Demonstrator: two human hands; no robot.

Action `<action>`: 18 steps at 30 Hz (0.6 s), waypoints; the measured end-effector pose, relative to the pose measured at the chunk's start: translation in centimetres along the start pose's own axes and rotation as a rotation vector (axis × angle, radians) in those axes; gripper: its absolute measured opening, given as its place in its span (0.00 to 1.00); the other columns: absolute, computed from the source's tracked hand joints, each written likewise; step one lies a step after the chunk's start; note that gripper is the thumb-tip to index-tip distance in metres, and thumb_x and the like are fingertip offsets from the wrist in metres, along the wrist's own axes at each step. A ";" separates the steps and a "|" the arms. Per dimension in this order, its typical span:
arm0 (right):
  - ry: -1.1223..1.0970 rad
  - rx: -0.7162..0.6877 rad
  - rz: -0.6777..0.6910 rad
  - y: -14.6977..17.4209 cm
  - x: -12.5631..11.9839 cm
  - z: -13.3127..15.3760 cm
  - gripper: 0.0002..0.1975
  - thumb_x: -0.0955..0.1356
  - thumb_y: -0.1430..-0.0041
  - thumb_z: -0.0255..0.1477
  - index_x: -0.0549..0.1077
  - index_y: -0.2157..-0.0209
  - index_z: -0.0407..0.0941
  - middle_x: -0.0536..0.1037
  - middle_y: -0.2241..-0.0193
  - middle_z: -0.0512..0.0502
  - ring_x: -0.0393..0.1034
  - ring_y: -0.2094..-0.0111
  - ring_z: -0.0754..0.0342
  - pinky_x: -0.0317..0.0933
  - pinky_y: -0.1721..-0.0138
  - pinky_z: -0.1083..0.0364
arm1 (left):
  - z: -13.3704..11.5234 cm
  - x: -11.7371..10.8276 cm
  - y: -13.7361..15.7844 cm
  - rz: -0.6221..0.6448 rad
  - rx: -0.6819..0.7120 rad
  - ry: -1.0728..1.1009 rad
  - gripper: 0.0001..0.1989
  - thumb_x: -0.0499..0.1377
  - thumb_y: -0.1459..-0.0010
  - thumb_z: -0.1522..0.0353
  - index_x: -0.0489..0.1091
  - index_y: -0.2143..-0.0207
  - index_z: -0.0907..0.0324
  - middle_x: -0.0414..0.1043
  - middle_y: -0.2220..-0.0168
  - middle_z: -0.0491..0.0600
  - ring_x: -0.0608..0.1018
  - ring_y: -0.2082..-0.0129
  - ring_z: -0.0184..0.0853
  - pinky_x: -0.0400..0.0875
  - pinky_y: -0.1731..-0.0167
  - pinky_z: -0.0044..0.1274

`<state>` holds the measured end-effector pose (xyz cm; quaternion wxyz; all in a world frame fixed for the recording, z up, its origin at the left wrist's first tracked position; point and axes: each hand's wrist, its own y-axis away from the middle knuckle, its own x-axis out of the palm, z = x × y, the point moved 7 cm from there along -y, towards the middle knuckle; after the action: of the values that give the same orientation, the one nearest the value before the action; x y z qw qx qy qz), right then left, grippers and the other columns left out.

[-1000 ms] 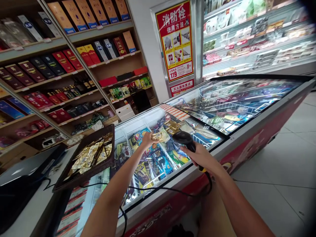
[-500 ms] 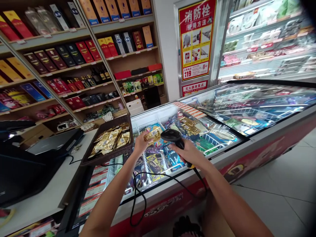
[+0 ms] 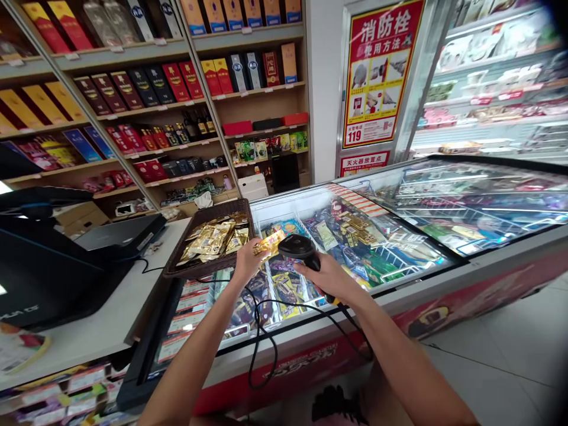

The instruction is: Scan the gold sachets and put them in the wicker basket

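My left hand [image 3: 247, 260] pinches a small gold foil packet [image 3: 270, 242] above the open part of the chest freezer. Wrapped round the handle of a black barcode scanner [image 3: 298, 246], my right hand [image 3: 327, 276] holds it with its head close to the packet. The packet looks brightly lit on its face. From the scanner's handle a black cable [image 3: 310, 306] loops down over the freezer's front edge. Left of my left hand, a dark brown basket [image 3: 189, 269] holds several similar gold packets [image 3: 215, 238].
The chest freezer [image 3: 355, 331] holds several colourful packages in wire baskets, with a glass lid [image 3: 497, 201] on its right part. A counter [image 3: 104, 316] with a black terminal [image 3: 48, 260] stands at left. Shelves of boxed bottles [image 3: 146, 89] line the back, beside a red fire-hydrant sign [image 3: 377, 77].
The view has swung left, so the scene sits further right. The packet is tilted differently and looks brighter under the scanner. Both hands keep their hold.
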<state>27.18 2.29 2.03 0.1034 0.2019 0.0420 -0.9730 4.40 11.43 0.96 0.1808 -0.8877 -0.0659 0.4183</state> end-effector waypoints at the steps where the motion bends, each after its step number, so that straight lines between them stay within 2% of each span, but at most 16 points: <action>1: -0.013 0.003 0.006 0.0 0.1 0.0 0.17 0.67 0.42 0.45 0.69 0.62 0.45 0.65 0.85 0.56 0.63 0.84 0.56 0.55 0.80 0.59 | 0.1 0.0 0.0 -0.001 -0.001 0.001 0.12 0.63 0.48 0.64 0.73 0.60 0.55 0.78 0.63 0.48 0.78 0.62 0.42 0.67 0.61 0.28; 6: -0.056 0.013 0.026 0.2 0.4 0.0 0.18 0.67 0.42 0.46 0.67 0.63 0.46 0.64 0.86 0.57 0.61 0.87 0.58 0.54 0.83 0.60 | 0.1 0.0 0.4 -0.001 -0.008 0.015 0.14 0.64 0.49 0.63 0.73 0.59 0.56 0.77 0.62 0.49 0.77 0.61 0.42 0.66 0.61 0.27; 9: -0.064 0.036 0.024 0.4 0.3 -0.3 0.18 0.67 0.43 0.46 0.66 0.64 0.46 0.63 0.87 0.58 0.60 0.87 0.58 0.54 0.84 0.60 | 0.6 -1.3 -0.1 -0.040 -0.004 0.047 0.15 0.64 0.49 0.61 0.74 0.58 0.55 0.77 0.62 0.49 0.77 0.62 0.41 0.66 0.61 0.27; 12: -0.093 0.048 0.030 0.3 0.4 -0.5 0.18 0.68 0.43 0.46 0.65 0.64 0.45 0.64 0.86 0.58 0.60 0.88 0.58 0.54 0.85 0.60 | 3.1 -4.3 -1.6 -0.173 -0.076 0.059 0.16 0.64 0.49 0.61 0.74 0.58 0.56 0.77 0.62 0.48 0.77 0.63 0.40 0.67 0.62 0.26; 15: -0.090 0.047 0.021 0.2 0.3 -0.5 0.18 0.68 0.43 0.45 0.65 0.63 0.45 0.64 0.86 0.58 0.60 0.87 0.58 0.54 0.85 0.60 | 7.1 -7.4 -3.2 -0.328 -0.239 0.029 0.18 0.63 0.49 0.62 0.72 0.55 0.58 0.76 0.57 0.51 0.76 0.58 0.41 0.67 0.59 0.27; 18: -0.084 0.061 0.019 0.2 0.2 -0.8 0.17 0.68 0.42 0.44 0.65 0.63 0.45 0.64 0.87 0.58 0.60 0.87 0.58 0.54 0.85 0.60 | 9.9 -8.1 -4.2 -0.290 -0.409 -0.115 0.23 0.61 0.46 0.60 0.68 0.49 0.59 0.72 0.49 0.56 0.74 0.50 0.43 0.67 0.56 0.28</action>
<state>27.36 2.19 1.23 0.1080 0.1643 0.0059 -0.9805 -8.26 15.76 2.54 0.0516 -0.8618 -0.2861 0.4156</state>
